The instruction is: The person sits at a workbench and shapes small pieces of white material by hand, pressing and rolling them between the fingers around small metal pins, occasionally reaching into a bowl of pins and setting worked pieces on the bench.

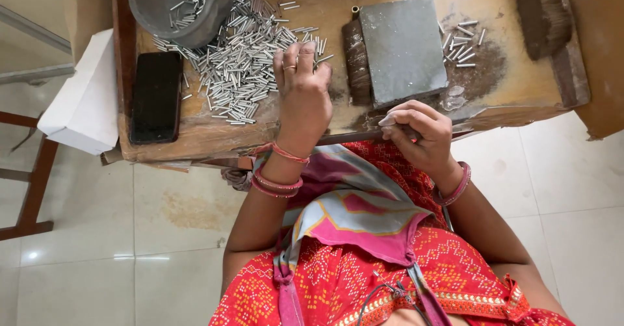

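My left hand (pixel 302 92) rests palm down on the wooden work table (pixel 214 137), its fingertips on the edge of a heap of small silver metal tubes (pixel 237 59). I cannot see whether a tube is pinched under the fingers. My right hand (pixel 419 131) is curled at the table's near edge, closed on a thin dark rod-like tool (pixel 351 137) that runs along that edge. A grey stone block (pixel 403 46) lies just beyond the right hand, with a dark worn wooden piece (pixel 355 63) against its left side.
A grey bowl (pixel 175 7) holding several tubes stands at the back left. A black phone (pixel 156 97) lies at the left edge, next to a white box (pixel 81 102). More tubes (pixel 461 43) lie right of the block. A brush (pixel 543 11) sits at the back right.
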